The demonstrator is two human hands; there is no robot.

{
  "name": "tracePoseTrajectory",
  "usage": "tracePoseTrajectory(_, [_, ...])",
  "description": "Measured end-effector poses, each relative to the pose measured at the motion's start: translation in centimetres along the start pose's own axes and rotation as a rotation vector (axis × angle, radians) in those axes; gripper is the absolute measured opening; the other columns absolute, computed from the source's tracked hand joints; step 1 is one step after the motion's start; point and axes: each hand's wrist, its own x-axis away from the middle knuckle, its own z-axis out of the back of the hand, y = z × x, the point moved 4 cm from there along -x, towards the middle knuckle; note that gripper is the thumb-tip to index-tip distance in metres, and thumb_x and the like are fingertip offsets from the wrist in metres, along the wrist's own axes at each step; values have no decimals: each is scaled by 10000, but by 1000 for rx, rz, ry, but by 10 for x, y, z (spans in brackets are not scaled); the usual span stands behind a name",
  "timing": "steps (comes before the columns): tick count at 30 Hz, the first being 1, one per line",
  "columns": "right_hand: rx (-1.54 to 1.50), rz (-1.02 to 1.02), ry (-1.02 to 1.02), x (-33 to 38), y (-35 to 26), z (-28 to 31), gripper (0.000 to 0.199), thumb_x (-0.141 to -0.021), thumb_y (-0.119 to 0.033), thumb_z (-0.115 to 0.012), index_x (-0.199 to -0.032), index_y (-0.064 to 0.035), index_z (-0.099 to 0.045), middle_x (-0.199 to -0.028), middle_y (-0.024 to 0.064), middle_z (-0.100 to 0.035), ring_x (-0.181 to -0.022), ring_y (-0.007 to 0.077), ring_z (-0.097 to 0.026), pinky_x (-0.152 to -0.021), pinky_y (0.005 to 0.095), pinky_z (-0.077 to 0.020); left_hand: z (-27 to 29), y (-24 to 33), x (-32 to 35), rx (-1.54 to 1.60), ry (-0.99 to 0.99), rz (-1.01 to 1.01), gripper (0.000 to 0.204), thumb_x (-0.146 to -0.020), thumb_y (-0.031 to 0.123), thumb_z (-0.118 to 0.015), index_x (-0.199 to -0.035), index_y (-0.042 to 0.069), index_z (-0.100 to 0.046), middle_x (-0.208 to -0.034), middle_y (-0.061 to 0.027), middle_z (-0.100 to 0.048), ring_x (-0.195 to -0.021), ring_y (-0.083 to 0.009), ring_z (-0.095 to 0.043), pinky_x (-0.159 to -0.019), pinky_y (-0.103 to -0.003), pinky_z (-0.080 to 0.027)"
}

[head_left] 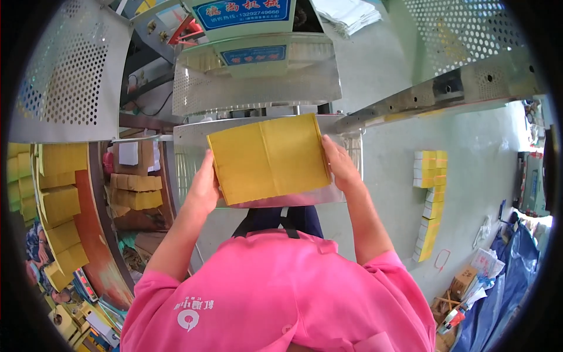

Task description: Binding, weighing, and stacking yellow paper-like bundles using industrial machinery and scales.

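Gripping the flat yellow rectangular paper stack (268, 158) at opposite edges, left hand (203, 188) and right hand (340, 165) fingers clasp it above the perforated metal machine tray (193, 138).

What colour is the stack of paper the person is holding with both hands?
Yellow. The stack of paper is plain yellow with no pattern; the head view shows it clearly, between both hands.

I see a bright pink short-sleeved cotton shirt (281, 293) with a small white round emblem (189, 320). Dark navy straps (275, 220) sit above it. My forearms are bare.
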Motion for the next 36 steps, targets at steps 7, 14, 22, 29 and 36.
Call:
tracePoseTrajectory(7, [33, 118, 22, -18, 15, 5, 486, -1002, -383, -468, -1236, 24, -593, -1168, 105, -646, -1058, 177, -581, -937, 292, -429, 12, -10, 3, -214, 158, -15, 641, -996, 567, -360, -1383, 70, -476, -1362, -57, -523, -1235, -186, -483, -1025, -398, -374])
tracePoseTrajectory(14, [174, 172, 42, -20, 16, 7, 483, -964, -403, -534, -1235, -12, -614, -1156, 104, -659, -1101, 186, -585, -966, 303, -424, 14, -25, -12, -62, 127, -228, 576, -1004, 500, -412, -1335, 37, -496, -1291, -73, -572, -1161, -180, -559, -963, -321, -450])
tracePoseTrajectory(22, [-188, 304, -80, -22, 23, -15, 488, -998, -341, -484, -1361, -15, -498, -1369, 99, -518, -1269, 188, -459, -1064, 311, -341, -5, -30, -16, 154, -49, -239, 579, -1002, 502, -410, -1362, 51, -458, -1292, -77, -556, -1171, -211, -551, -982, -363, -451])
tracePoseTrajectory(29, [-284, 294, -38, -37, -7, -16, 505, -1018, -366, -414, -1393, -30, -448, -1358, 90, -513, -1235, 198, -487, -1037, 320, -378, -52, 9, -30, 204, -125, -276, 611, -992, 535, -409, -1385, 69, -440, -1333, -72, -528, -1213, -208, -519, -997, -363, -443])
tracePoseTrajectory(36, [-360, 194, 30, -66, -51, -9, 458, -995, -345, -406, -1340, -50, -468, -1270, 58, -547, -1147, 175, -523, -961, 312, -428, -62, 57, -88, 17, -120, -269, 575, -991, 493, -446, -1371, 62, -463, -1332, -60, -539, -1207, -190, -530, -987, -338, -445])
